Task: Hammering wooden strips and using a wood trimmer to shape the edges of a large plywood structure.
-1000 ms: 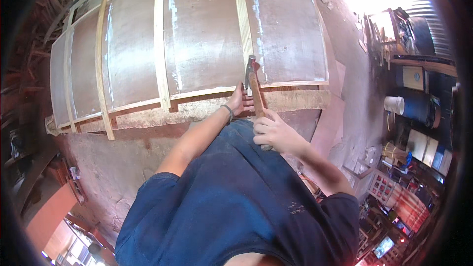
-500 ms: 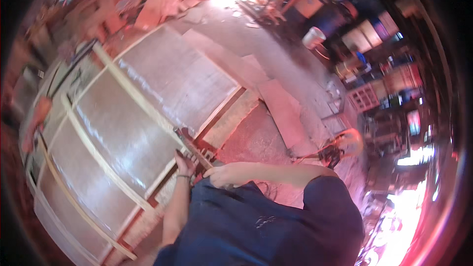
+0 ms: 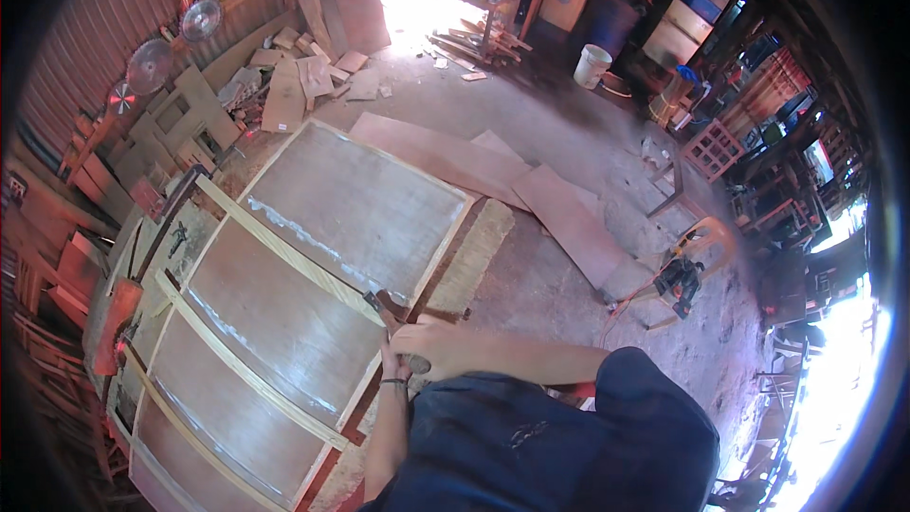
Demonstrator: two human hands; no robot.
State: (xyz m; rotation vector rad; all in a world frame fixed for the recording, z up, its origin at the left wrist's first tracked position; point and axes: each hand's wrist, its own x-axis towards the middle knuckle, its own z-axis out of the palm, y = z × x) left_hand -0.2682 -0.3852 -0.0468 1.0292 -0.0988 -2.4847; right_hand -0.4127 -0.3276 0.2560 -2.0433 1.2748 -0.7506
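A large panel [image 3: 358, 192] of several brown sheets, crossed by pale wooden strips [image 3: 294, 251], lies in front of me. At its near edge is a metal clamp [image 3: 383, 303], its rusty head beside the end of a strip. My right hand [image 3: 423, 341] is closed around the clamp; a round handle end [image 3: 418, 363] pokes out below the fingers. My left hand [image 3: 391, 360], wearing a wristband, is against the clamp just left of the right hand, its fingers mostly hidden. Another long dark clamp [image 3: 169, 218] sits at the panel's far left edge, near an orange-red block [image 3: 118, 313].
Loose boards [image 3: 569, 223] lie on the floor beyond the panel. A power tool [image 3: 679, 284] rests on a small stand at right. A white bucket [image 3: 591, 66] stands farther back. Saw blades [image 3: 150, 66] hang on the left wall above wood offcuts [image 3: 284, 100].
My view has shifted, so the panel appears farther right and lower. My right hand stays on the clamp; my left hand has drawn in closer to it, its fingers now mostly covered.
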